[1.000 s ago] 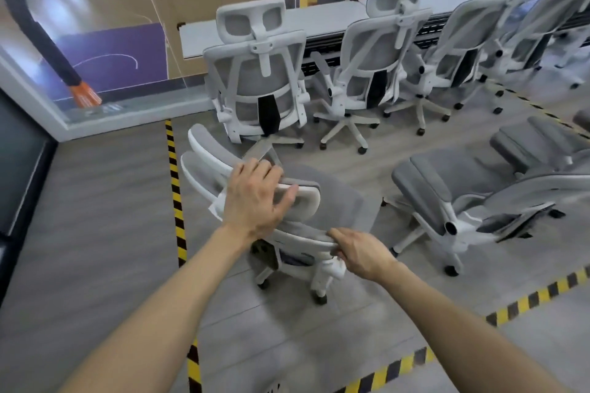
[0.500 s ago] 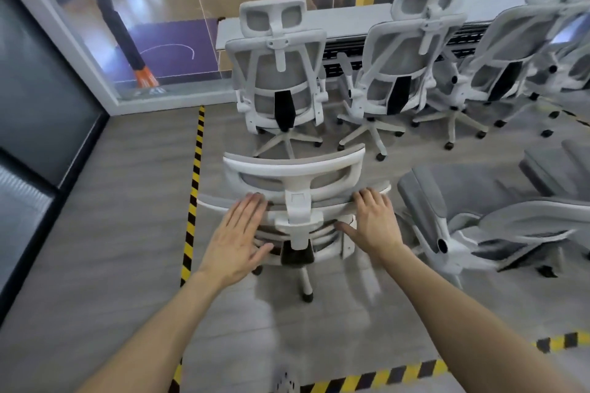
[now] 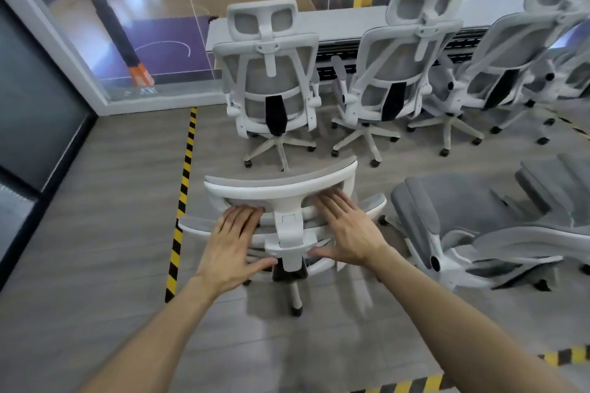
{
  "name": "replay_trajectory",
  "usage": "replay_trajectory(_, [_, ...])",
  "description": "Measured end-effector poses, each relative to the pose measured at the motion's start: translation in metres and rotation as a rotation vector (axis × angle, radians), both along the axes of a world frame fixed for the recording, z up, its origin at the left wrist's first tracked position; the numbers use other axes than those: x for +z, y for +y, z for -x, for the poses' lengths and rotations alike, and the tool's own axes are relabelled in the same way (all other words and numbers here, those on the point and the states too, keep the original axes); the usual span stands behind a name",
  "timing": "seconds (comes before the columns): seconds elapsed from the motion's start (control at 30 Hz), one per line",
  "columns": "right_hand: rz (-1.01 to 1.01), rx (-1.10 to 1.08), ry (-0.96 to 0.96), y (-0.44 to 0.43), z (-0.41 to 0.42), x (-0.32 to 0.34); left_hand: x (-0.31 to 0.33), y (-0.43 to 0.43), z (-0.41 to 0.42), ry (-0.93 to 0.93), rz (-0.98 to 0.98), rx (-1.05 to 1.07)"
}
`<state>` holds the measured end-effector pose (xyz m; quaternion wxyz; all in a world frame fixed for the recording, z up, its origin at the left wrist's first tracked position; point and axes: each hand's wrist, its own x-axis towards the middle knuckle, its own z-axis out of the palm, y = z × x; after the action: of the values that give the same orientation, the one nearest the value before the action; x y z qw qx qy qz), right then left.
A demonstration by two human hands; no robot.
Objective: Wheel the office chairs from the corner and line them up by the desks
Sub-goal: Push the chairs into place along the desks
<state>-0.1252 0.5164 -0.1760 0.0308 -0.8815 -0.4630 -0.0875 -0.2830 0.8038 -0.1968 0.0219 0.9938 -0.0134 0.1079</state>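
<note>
On grey floor just R of hazard tape [image 3: 184, 182], short of desk [image 3: 338, 22]: white office chair [image 3: 281, 190], back to camera. L hand [image 3: 233, 242] flat on backrest's L half, fingers straight; R hand [image 3: 348, 230] same on R half. Hands apart, palms pressing, no curl. Ahead, row of chairs [image 3: 392, 80] parked at desk.

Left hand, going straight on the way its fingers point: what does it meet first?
The left hand lies flat on the near chair; its fingertips would likely meet that chair's headrest first, though depth is unclear.
</note>
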Motion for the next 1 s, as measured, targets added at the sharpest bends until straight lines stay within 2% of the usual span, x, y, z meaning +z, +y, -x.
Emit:
replay_trajectory(0.1, [0.01, 0.07, 0.034, 0.007, -0.019, 0.005, 0.005, -0.006, -0.01, -0.017, 0.034, 0.05])
replay_trajectory(0.3, [-0.183, 0.142, 0.066, -0.021, -0.014, -0.019, 0.0, -0.048, 0.006, -0.044, 0.055, 0.109])
replay_trajectory(0.5, [-0.183, 0.179, 0.081, -0.051, -0.013, -0.021, 0.002, -0.087, 0.017, -0.052, 0.051, 0.164])
replay_trajectory(1.0, [-0.294, 0.149, 0.048, -0.09, 0.041, -0.03, -0.008, -0.113, 0.057, -0.09, 0.099, 0.11])
